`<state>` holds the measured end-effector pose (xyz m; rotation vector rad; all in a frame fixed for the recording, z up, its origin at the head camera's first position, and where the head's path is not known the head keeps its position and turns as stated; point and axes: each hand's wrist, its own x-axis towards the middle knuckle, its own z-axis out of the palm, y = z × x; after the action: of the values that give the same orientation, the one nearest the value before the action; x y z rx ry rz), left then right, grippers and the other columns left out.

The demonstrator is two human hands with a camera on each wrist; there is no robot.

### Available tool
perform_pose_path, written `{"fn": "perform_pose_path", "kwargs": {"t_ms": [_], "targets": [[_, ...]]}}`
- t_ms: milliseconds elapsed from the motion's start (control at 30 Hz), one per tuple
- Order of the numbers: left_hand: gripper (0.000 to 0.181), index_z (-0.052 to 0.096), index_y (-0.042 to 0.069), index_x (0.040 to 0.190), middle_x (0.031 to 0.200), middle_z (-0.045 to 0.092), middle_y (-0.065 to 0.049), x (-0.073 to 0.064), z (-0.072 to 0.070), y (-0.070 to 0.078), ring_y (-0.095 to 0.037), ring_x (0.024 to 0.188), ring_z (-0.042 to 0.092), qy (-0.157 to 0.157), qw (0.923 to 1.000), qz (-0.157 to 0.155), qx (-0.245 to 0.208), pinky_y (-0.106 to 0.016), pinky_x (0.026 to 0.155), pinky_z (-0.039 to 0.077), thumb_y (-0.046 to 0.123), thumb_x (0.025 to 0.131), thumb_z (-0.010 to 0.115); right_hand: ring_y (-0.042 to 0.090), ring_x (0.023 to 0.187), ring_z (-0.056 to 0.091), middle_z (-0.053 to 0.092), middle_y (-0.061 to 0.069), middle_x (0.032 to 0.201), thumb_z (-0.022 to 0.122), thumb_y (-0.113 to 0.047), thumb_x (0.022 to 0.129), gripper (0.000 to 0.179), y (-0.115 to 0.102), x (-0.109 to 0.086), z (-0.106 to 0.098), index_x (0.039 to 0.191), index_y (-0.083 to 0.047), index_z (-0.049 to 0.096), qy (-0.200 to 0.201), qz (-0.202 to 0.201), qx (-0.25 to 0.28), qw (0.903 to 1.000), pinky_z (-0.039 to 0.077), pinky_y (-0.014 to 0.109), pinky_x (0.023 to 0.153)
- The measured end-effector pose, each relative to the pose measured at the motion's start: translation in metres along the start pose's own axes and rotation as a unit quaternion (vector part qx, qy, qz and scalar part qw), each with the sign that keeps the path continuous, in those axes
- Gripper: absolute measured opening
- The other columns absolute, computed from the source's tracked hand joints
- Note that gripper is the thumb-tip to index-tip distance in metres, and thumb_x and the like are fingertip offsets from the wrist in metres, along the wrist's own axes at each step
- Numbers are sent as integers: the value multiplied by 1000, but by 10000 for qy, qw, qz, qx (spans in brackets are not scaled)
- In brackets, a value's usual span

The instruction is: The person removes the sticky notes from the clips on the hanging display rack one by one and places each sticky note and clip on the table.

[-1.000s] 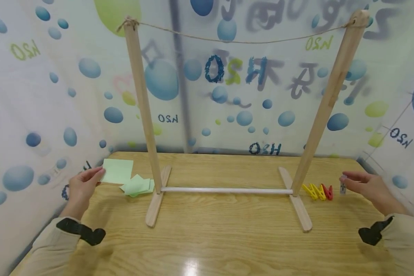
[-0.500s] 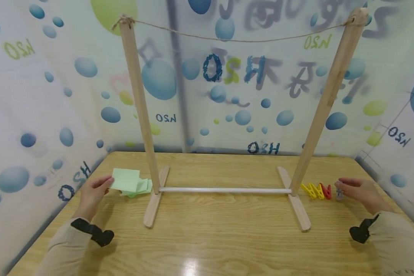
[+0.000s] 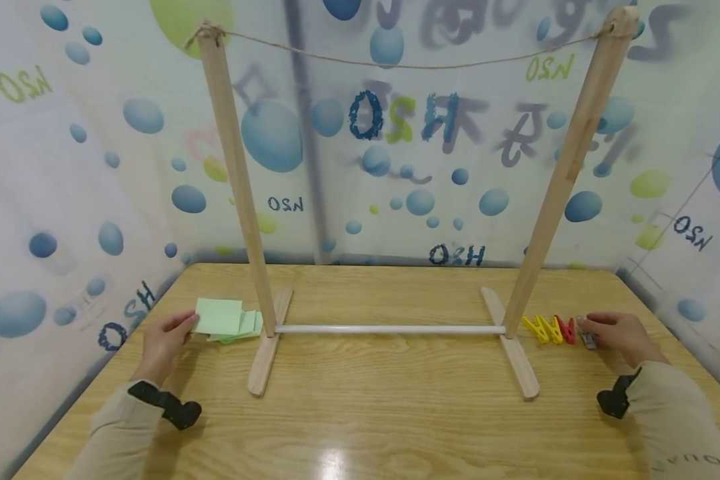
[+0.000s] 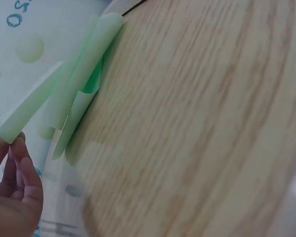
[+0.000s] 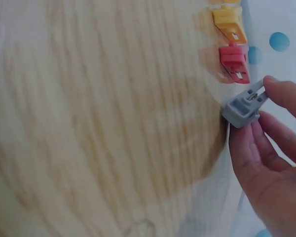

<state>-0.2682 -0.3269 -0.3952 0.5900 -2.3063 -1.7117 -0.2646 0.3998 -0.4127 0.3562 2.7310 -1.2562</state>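
At the table's left side my left hand (image 3: 163, 341) pinches a pale green paper note (image 3: 218, 316) by its left edge, over other green notes (image 3: 251, 325) lying in a loose pile. The left wrist view shows the held note (image 4: 32, 104) gripped between thumb and fingers, its far end overlapping the pile (image 4: 84, 79). On the right, a grey clothespin (image 5: 242, 109) is pinched between thumb and fingers of my right hand (image 3: 624, 337), low at the table. Beside it, a red clothespin (image 3: 567, 330) and yellow clothespins (image 3: 543, 330) form a row.
A wooden frame stands mid-table, with a left post (image 3: 234, 173) and a right post (image 3: 570, 173). A sagging string (image 3: 420, 67) joins their tops. A white rod (image 3: 390, 330) links them near the feet. Printed cloth (image 3: 360, 200) walls the table (image 3: 384, 413) behind and at the sides.
The left hand has brought the note right and down over the pile. The right hand has moved left and lower, bringing the grey clothespin next to the red one; it now leans.
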Motion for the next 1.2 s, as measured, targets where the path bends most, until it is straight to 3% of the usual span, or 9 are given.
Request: {"fn": "perform_pose_path", "kwargs": {"t_ms": [100, 233, 367, 500, 867, 1200], "targets": [[45, 52, -2, 120, 73, 50, 23, -1, 1, 0, 5, 68, 49, -109, 9999, -52, 23, -11, 61, 45, 25, 85, 60, 7, 71, 51, 54, 25, 100, 55, -50, 80, 82, -1, 0, 1, 121, 19, 37, 87, 141, 35, 9999, 45, 21, 57], [52, 46, -5, 125, 74, 49, 22, -3, 2, 0, 4, 67, 49, -236, 9995, -115, 172, -12, 62, 45, 26, 85, 59, 9, 69, 51, 59, 15, 90, 55, -53, 78, 84, -3, -4, 2, 119, 18, 39, 178, 281, 3, 9994, 44, 21, 56], [54, 43, -6, 126, 75, 48, 21, -4, 2, -1, 4, 66, 49, -222, 9992, -143, 301, -13, 61, 45, 26, 86, 57, 22, 78, 52, 56, 23, 94, 54, -58, 77, 88, -5, -6, 2, 119, 18, 40, 165, 389, -216, 9989, 43, 24, 59], [53, 43, -7, 125, 73, 49, 23, -5, 2, -2, 5, 64, 51, -247, 9995, -152, 151, -12, 61, 45, 24, 85, 58, 30, 86, 50, 52, 30, 101, 52, -59, 77, 88, -4, -5, 3, 118, 18, 40, 274, 487, -394, 9977, 42, 29, 62], [49, 47, -6, 123, 69, 51, 23, -5, -1, -5, 3, 64, 53, -347, 9992, -193, 28, -13, 60, 46, 24, 85, 58, 36, 91, 46, 46, 33, 108, 53, -60, 76, 88, -5, -6, 6, 118, 17, 41, 335, 483, -543, 9968, 42, 43, 73], [55, 39, -9, 127, 72, 51, 20, -3, -2, -8, 3, 65, 53, -491, 9985, -231, 47, -14, 61, 47, 23, 86, 57, 42, 100, 41, 40, 36, 116, 51, -60, 77, 89, 1, -5, 6, 120, 18, 38, 318, 391, -444, 9977, 37, 51, 82]]}}
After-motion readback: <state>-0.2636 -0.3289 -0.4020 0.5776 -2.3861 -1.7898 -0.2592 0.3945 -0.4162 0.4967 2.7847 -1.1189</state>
